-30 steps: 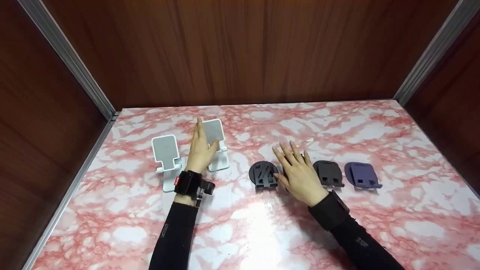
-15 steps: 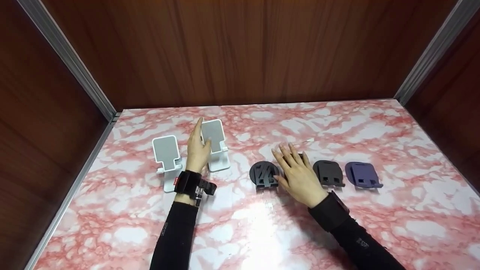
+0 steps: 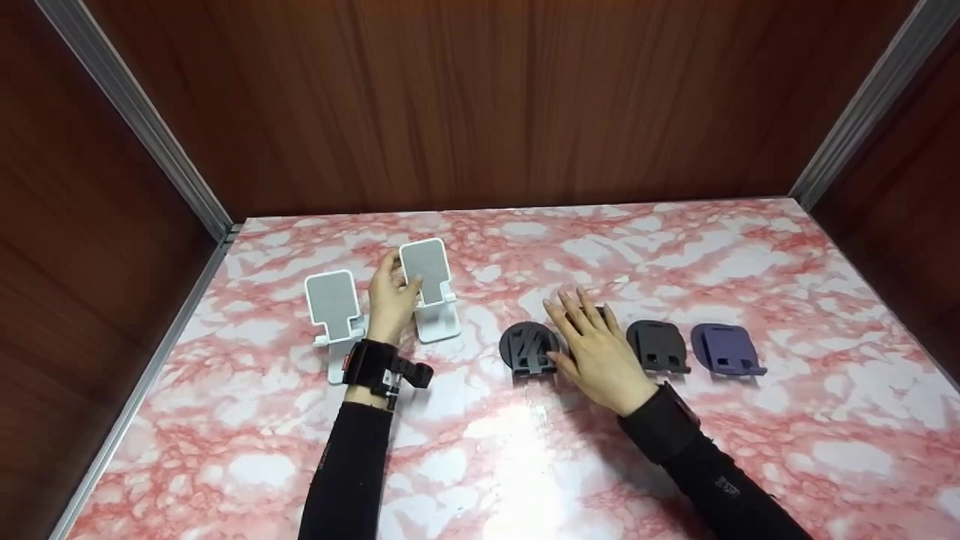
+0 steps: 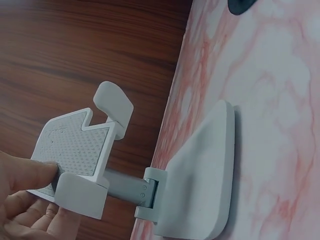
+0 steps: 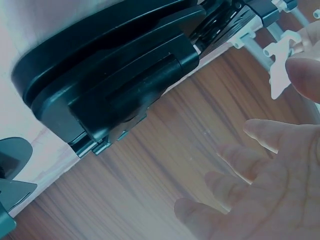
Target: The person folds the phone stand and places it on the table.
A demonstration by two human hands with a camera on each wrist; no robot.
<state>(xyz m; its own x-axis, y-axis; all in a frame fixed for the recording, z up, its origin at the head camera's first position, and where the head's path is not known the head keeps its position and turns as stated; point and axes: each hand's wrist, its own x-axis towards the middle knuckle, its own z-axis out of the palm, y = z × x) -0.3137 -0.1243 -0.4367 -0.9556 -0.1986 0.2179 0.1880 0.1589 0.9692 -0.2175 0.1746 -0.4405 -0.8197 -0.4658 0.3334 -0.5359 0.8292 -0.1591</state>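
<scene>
My left hand [image 3: 391,304] pinches the left side of a raised white phone stand [image 3: 426,266] with a grey pad. In the left wrist view the thumb [image 4: 35,174] lies on the pad and the other fingers curl behind the plate; the stand's base [image 4: 200,175] sits on the table. My right hand [image 3: 606,365] hovers, fingers straight and spread, over a folded black phone stand [image 5: 120,75], which it mostly hides in the head view. In the right wrist view its palm and fingers are apart from that stand.
Another raised white phone stand [image 3: 332,300] is left of my left hand. Beside my right hand lie a folded black stand [image 3: 528,351], a dark grey one [image 3: 657,346] and a purple one [image 3: 729,350]. Wood-grain panels [image 3: 525,105] enclose the marbled table [image 3: 480,465].
My left hand has gone from straight fingers beside the white phone stand to curling them behind its plate, thumb in front. The right hand has barely moved.
</scene>
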